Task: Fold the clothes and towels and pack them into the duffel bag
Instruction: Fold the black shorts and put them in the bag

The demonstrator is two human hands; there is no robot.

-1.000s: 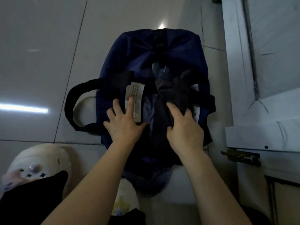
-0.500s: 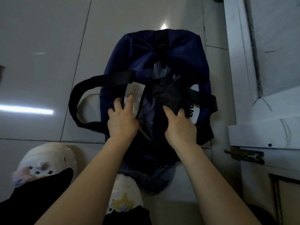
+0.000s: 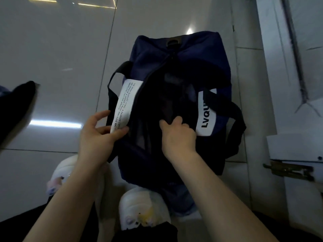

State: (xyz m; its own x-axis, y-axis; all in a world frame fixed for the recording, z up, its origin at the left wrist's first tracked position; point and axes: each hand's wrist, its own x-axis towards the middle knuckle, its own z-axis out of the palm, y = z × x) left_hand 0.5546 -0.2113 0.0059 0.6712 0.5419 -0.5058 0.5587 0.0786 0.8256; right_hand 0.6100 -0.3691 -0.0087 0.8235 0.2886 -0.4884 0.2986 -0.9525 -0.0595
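Note:
A navy duffel bag point(image 3: 195, 55) lies on the tiled floor in front of me, its top opening gaping and dark. A white printed label point(image 3: 125, 103) hangs at its left lip and a white logo patch point(image 3: 207, 116) sits on its right side. My left hand point(image 3: 99, 135) holds the bag's left edge by the label's lower end, thumb against the fabric. My right hand point(image 3: 176, 135) has its fingers curled into dark cloth point(image 3: 167, 109) inside the opening. What else lies inside is too dark to tell.
Black carry handles arch on the left point(image 3: 111, 88) and right point(image 3: 232, 109) of the bag. My white shoes point(image 3: 143, 208) stand at its near end. A white door with a brass latch point(image 3: 288, 170) stands on the right. A dark garment point(image 3: 14, 105) lies at far left.
The bag's sides have been pulled up and together, so the logo patch now shows. The dark cloth has sunk deeper into the opening. My left hand slid outward to the label's end.

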